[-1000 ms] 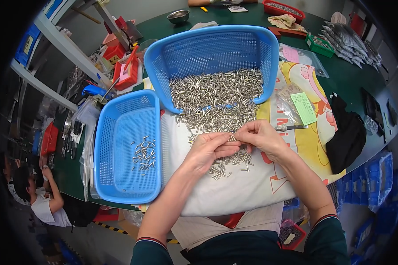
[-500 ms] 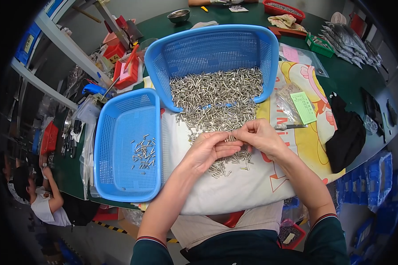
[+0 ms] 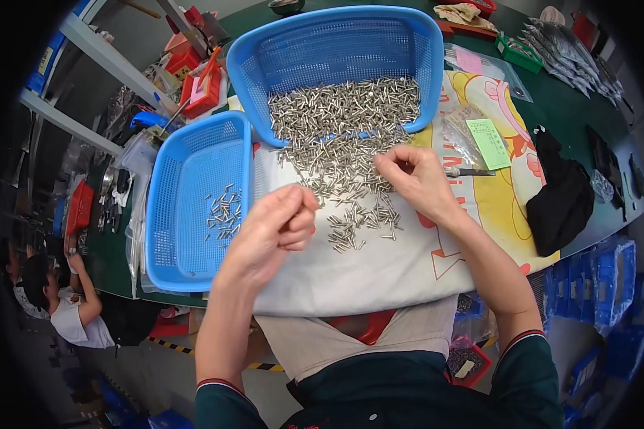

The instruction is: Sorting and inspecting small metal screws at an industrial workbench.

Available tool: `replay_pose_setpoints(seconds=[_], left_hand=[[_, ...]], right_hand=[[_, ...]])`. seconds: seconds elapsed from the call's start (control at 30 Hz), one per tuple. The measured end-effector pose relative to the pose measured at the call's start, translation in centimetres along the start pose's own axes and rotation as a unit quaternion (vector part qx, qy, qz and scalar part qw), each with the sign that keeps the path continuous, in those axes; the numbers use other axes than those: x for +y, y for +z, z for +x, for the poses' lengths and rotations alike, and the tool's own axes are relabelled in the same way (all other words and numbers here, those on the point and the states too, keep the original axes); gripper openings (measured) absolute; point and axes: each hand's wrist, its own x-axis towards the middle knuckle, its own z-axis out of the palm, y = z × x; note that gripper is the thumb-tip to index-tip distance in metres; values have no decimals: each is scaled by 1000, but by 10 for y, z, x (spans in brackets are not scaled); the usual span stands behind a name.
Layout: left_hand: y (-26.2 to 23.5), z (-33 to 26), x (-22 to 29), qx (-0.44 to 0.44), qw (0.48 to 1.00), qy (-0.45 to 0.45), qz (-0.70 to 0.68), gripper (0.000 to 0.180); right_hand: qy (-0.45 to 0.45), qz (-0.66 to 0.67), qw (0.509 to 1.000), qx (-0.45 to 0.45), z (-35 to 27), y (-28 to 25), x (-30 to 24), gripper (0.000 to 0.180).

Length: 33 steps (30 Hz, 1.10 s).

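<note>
My left hand [image 3: 273, 230] is closed in a fist over the white cloth, near the right side of the small blue basket [image 3: 181, 207]; what its fingers hold, if anything, is hidden. My right hand [image 3: 418, 180] has thumb and fingers pinched together at the right edge of a heap of small metal pins [image 3: 340, 161]; anything in that pinch is too small to make out. The heap spills from the tipped large blue basket [image 3: 329, 53] onto the cloth [image 3: 300, 289]. A looser cluster of pins [image 3: 350, 224] lies between my hands. Several pins [image 3: 224, 212] rest in the small basket.
Right of my right hand lie a knife-like tool [image 3: 472, 171] and a plastic bag with a green label [image 3: 489, 143]. A black cloth [image 3: 559, 200] lies at the table's right. Red bins [image 3: 199, 93] stand at the back left. Another person [image 3: 75, 311] sits far left.
My left hand has drawn away from the right, moving left toward the small basket and closing into a fist. My right hand stays by the heap. The whole view has shifted, with the table higher.
</note>
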Motion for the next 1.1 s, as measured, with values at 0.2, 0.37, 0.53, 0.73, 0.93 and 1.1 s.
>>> replay_pose_setpoints(seconds=[0.2,0.37,0.53,0.73,0.93,1.1], left_hand=[[-23,-45,39,333,639,234,653,14],[-1,-56,10,289,555,318,713,13],[4,-32,-51,157,668,290,667,11],[-14,5,-58,153,649,318,674,9],[-18,19,-62,81,613,317,720,12],[-18,16,-59,79,601,293,739,12]], right_hand=[[-61,-78,995,-31,-4,5,-1,14],[-146,-140,968,-147,-17,14,2,6],[-234,-209,930,-193,-34,26,-2,5],[-242,-255,922,-163,-42,25,-7,5],[-239,-255,918,-185,-48,24,-8,5],[-241,-280,904,-217,-50,24,-8,6]])
